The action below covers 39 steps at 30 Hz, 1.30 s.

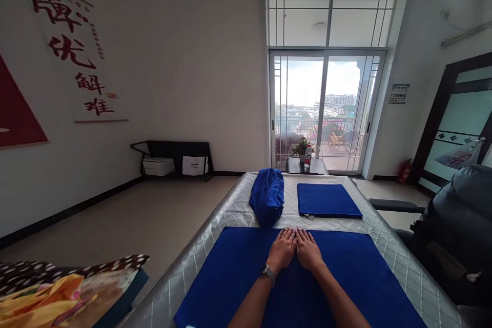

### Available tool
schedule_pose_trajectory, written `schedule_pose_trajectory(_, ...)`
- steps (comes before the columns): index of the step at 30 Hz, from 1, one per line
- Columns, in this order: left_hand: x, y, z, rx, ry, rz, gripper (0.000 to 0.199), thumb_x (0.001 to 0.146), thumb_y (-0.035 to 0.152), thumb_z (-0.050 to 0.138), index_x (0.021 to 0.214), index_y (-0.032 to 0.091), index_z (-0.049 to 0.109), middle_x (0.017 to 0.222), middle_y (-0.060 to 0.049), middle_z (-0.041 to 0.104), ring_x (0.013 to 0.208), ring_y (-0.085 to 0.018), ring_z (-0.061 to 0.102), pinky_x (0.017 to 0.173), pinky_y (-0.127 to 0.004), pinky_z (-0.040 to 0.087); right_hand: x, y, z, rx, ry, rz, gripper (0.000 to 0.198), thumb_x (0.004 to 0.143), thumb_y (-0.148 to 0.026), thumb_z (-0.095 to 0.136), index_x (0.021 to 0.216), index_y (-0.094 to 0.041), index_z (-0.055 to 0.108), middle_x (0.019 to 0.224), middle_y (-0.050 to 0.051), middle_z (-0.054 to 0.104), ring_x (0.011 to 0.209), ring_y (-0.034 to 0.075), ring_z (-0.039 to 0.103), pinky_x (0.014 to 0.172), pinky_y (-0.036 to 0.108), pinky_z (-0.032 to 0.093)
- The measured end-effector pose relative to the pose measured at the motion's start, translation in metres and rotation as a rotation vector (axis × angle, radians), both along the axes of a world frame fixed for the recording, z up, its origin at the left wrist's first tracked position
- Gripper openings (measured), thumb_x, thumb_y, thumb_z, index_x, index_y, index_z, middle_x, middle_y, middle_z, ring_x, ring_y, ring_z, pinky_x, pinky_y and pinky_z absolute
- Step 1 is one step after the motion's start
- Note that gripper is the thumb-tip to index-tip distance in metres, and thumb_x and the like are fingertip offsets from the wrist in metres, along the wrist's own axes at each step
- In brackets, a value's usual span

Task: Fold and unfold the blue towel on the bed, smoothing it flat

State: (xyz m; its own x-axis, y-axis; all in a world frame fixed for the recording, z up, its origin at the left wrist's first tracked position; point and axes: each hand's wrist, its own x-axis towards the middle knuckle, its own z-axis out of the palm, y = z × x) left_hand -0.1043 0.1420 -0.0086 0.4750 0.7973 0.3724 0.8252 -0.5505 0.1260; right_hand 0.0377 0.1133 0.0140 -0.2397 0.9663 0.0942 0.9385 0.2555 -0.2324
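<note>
A large blue cloth (338, 261) lies flat and smooth across the near part of a silver quilted table cover (234, 210). My left hand (283, 247), with a watch on its wrist, rests palm down on this cloth near its far edge. Beside it, my right hand (307, 248) lies palm down too, the fingers of both hands stretched forward and the index fingers nearly touching. Neither hand holds anything. Just beyond them sits a bunched blue cloth bundle (268, 196) on the left. To its right is a flat, neatly folded blue cloth (328, 200) with a small white tag.
A small black table (318, 166) with a potted plant (301, 146) and a bottle (308, 156) stands past the far end. On the right is a dark backpack (457, 230). A box with colourful fabric (73, 292) is at lower left. White boxes (158, 166) sit by the wall.
</note>
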Motion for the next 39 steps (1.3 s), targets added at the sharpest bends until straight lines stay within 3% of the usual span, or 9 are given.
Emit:
schedule_pose_trajectory(5, -0.004, 0.009, -0.025, 0.035, 0.032, -0.015, 0.049, 0.106, 0.033, 0.03, 0.15, 0.019, 0.048, 0.154, -0.012, 0.049, 0.147, -0.023, 0.039, 0.12, -0.049, 0.035, 0.005, 0.006, -0.02, -0.001, 0.02, -0.008, 0.061, 0.101, -0.029, 0.015, 0.159, -0.015, 0.028, 0.166, 0.004, 0.024, 0.155, 0.018, 0.017, 0.126, 0.039, 0.009)
schedule_pose_trajectory(16, -0.01, 0.008, -0.02, 0.004, 0.04, 0.061, 0.05, 0.107, 0.038, 0.032, 0.151, 0.021, 0.045, 0.156, -0.01, 0.048, 0.147, -0.023, 0.039, 0.12, -0.047, 0.034, 0.006, 0.001, -0.007, -0.038, 0.043, -0.031, 0.063, 0.102, -0.04, 0.016, 0.159, -0.017, 0.028, 0.166, 0.005, 0.027, 0.154, 0.019, 0.019, 0.126, 0.039, 0.009)
schedule_pose_trajectory(22, -0.082, 0.01, -0.012, -0.066, 0.084, 0.187, 0.05, 0.106, 0.043, 0.031, 0.152, 0.029, 0.045, 0.156, -0.005, 0.048, 0.147, -0.025, 0.039, 0.119, -0.05, 0.034, 0.05, -0.004, -0.005, -0.073, -0.022, -0.117, 0.064, 0.102, -0.049, 0.018, 0.16, -0.025, 0.026, 0.166, 0.0, 0.024, 0.155, 0.018, 0.016, 0.126, 0.04, 0.009)
schedule_pose_trajectory(28, -0.174, 0.014, -0.013, -0.154, 0.087, 0.267, 0.053, 0.106, 0.045, 0.029, 0.154, 0.027, 0.042, 0.161, -0.005, 0.04, 0.151, -0.024, 0.03, 0.123, -0.051, 0.026, 0.158, -0.012, -0.017, -0.027, -0.123, -0.322, 0.065, 0.1, -0.047, 0.02, 0.159, -0.021, 0.03, 0.165, 0.003, 0.027, 0.154, 0.02, 0.02, 0.125, 0.044, 0.015)
schedule_pose_trajectory(32, -0.223, 0.02, -0.013, -0.198, 0.102, 0.403, 0.054, 0.105, 0.043, 0.032, 0.155, 0.025, 0.041, 0.162, -0.006, 0.036, 0.151, -0.026, 0.03, 0.123, -0.05, 0.024, 0.22, -0.014, -0.029, 0.023, -0.157, -0.427, 0.065, 0.099, -0.042, 0.022, 0.158, -0.016, 0.032, 0.164, 0.007, 0.03, 0.153, 0.021, 0.023, 0.124, 0.047, 0.019)
schedule_pose_trajectory(35, -0.244, 0.022, -0.01, -0.245, 0.113, 0.492, 0.058, 0.105, 0.048, 0.029, 0.157, 0.022, 0.035, 0.164, -0.008, 0.032, 0.152, -0.025, 0.026, 0.123, -0.047, 0.023, 0.242, -0.012, -0.039, 0.051, -0.147, -0.47, 0.067, 0.098, -0.042, 0.021, 0.157, -0.013, 0.032, 0.165, 0.009, 0.03, 0.153, 0.022, 0.024, 0.124, 0.047, 0.02)
schedule_pose_trajectory(39, -0.251, 0.022, -0.009, -0.254, 0.11, 0.504, 0.061, 0.105, 0.052, 0.024, 0.158, 0.022, 0.033, 0.165, -0.008, 0.032, 0.153, -0.025, 0.024, 0.123, -0.048, 0.023, 0.246, -0.007, -0.047, 0.058, -0.152, -0.484, 0.068, 0.098, -0.043, 0.018, 0.158, -0.014, 0.03, 0.166, 0.007, 0.028, 0.154, 0.022, 0.022, 0.125, 0.047, 0.018)
